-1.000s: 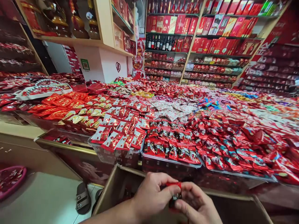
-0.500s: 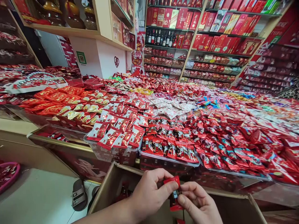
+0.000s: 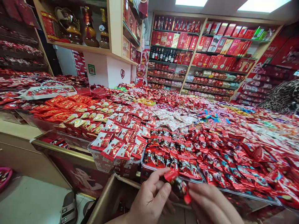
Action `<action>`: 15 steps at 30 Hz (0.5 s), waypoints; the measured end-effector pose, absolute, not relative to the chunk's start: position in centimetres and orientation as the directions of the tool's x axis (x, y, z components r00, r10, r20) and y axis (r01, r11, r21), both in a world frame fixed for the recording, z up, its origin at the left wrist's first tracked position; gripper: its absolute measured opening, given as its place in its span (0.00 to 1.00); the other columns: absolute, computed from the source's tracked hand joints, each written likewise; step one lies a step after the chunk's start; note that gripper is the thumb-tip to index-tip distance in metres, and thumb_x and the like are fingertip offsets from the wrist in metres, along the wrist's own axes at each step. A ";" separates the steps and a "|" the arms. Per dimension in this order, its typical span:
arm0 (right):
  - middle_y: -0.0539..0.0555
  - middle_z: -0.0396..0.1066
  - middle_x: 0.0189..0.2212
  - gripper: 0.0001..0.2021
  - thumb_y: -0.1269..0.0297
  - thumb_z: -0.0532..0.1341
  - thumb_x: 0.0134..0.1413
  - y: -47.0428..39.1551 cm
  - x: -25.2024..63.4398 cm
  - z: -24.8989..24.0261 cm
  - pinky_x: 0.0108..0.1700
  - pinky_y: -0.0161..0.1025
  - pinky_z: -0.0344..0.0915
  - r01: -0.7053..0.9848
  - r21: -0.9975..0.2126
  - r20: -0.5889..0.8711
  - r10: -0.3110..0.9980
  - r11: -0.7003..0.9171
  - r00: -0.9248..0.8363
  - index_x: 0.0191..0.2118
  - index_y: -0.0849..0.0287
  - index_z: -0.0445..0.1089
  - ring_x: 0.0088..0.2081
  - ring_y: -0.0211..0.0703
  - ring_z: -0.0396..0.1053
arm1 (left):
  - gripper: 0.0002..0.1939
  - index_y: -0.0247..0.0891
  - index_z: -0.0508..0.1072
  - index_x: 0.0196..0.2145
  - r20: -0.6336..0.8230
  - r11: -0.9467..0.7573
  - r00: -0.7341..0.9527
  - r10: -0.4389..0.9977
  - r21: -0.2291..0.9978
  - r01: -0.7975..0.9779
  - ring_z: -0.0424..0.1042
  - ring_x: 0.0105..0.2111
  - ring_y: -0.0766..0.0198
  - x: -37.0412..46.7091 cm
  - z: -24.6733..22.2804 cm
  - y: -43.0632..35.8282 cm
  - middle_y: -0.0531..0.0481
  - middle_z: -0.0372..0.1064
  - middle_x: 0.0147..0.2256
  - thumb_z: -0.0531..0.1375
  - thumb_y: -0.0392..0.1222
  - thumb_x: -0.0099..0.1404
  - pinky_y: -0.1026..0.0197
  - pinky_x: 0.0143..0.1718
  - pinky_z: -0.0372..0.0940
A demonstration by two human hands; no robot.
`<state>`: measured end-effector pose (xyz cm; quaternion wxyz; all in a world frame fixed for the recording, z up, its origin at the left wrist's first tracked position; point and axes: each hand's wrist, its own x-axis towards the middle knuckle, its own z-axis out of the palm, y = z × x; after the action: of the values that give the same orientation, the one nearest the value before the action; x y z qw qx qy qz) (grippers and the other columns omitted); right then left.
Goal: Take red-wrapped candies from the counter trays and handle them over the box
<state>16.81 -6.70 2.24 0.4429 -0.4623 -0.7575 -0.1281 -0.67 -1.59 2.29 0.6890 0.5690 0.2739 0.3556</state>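
Note:
Both my hands pinch one small red-and-black wrapped candy [image 3: 179, 185] at the bottom centre. My left hand [image 3: 150, 199] holds its upper left end between thumb and fingers. My right hand [image 3: 213, 205] grips its lower right end. The candy is tilted and hangs just in front of a clear tray [image 3: 149, 170] filled with the same red-and-black candies [image 3: 173, 157]. Below my hands is an open cardboard box [image 3: 104, 199]; its inside is mostly hidden.
A wide counter is covered with trays of red wrapped sweets [image 3: 233, 149]. Another clear tray of red-and-white packets [image 3: 116, 146] sits to the left. Shelves of red boxes and bottles [image 3: 198, 46] line the back. Sandals [image 3: 67, 208] lie on the floor. A patterned sleeve [image 3: 283, 95] shows at right.
My hands have risen toward the tray's front edge and the candy has tilted from upright to slanted. The camera has tipped upward.

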 end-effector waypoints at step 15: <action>0.53 0.67 0.29 0.08 0.71 0.52 0.54 2.6 18.7 5.7 0.26 0.34 0.58 0.961 0.202 0.537 0.799 0.190 -0.271 0.26 0.58 0.64 0.28 0.39 0.65 | 0.16 0.33 0.63 0.46 0.200 -0.200 0.654 0.730 0.977 -0.076 0.69 0.23 0.65 -0.7 0.2 -0.7 0.43 0.72 0.26 0.53 0.37 0.58 0.68 0.24 0.59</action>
<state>18.69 2.58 5.73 0.1580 -0.5828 -0.7549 -0.2561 -0.73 -0.74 0.19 0.5870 0.6944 0.2356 0.3431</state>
